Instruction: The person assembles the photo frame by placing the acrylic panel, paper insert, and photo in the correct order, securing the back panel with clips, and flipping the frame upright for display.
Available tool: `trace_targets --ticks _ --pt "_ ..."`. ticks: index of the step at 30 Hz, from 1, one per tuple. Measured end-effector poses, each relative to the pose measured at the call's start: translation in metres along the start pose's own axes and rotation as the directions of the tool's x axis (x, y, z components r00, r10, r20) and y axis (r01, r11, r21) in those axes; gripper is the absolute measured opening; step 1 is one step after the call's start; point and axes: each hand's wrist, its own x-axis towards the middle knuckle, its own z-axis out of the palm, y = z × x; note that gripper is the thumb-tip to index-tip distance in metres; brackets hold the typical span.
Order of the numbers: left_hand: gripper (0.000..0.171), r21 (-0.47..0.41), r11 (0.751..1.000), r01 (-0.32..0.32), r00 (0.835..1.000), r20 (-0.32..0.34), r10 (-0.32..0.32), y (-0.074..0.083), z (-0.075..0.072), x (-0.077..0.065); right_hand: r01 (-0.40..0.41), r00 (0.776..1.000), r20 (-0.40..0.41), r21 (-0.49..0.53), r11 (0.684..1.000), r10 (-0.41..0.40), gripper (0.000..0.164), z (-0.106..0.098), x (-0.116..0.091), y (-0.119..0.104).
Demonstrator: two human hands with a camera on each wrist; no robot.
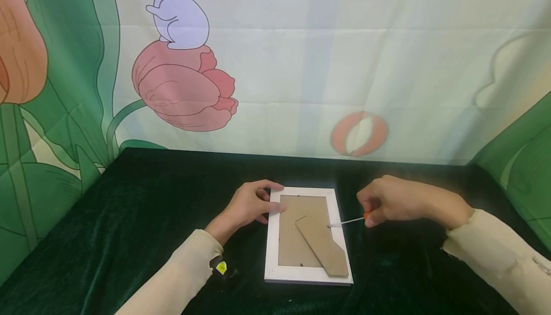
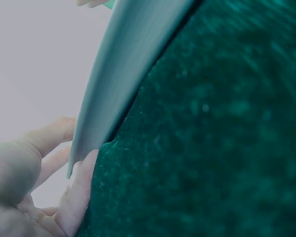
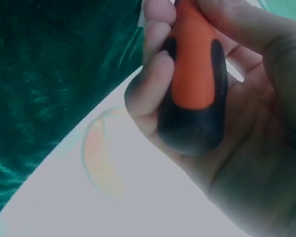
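Observation:
A white picture frame (image 1: 273, 243) lies face down, its brown backing board (image 1: 290, 238) and brown stand leg (image 1: 327, 250) showing. My left hand (image 1: 247, 204) holds its upper left side, thumb over the border; in the left wrist view, fingers (image 2: 79, 197) lie around the frame's edge (image 2: 121, 64). My right hand (image 1: 393, 200) grips a screwdriver (image 1: 349, 221) from the right. Its thin metal shaft reaches across the right border, with the tip at the backing board's right edge. The right wrist view shows the orange and black handle (image 3: 193, 69) inside curled fingers.
Dark green velvet cloth (image 1: 172, 186) covers the table. A printed curtain (image 1: 275, 66) with flowers and a white animal hangs behind it. Green patterned fabric (image 1: 525, 162) stands along the right side. A small black device (image 1: 218, 264) with a yellow mark sits at the left wrist.

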Motion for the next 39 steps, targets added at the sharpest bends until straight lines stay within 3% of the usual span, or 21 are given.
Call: trace_targets --ticks 19,29,34,39 --pt "0.048 -0.013 1.000 0.002 1.000 0.002 -0.002 0.001 -0.003 -0.001 -0.073 0.996 0.046 -0.090 0.993 0.077 0.026 -0.010 0.009 -0.025" --pt "0.047 -0.015 1.000 0.001 1.000 0.005 -0.001 0.001 -0.001 -0.004 -0.031 0.999 -0.015 0.008 0.999 0.031 0.020 0.004 -0.004 0.004" --pt "0.047 -0.021 1.000 0.009 1.000 0.006 -0.009 0.000 -0.001 -0.004 -0.003 0.996 -0.083 0.088 0.996 0.010 0.016 0.012 -0.011 0.018" --pt "0.048 -0.029 1.000 -0.005 1.000 0.006 0.005 0.000 -0.001 -0.003 -0.015 0.984 -0.173 0.157 0.988 0.042 0.015 0.018 -0.010 0.025"
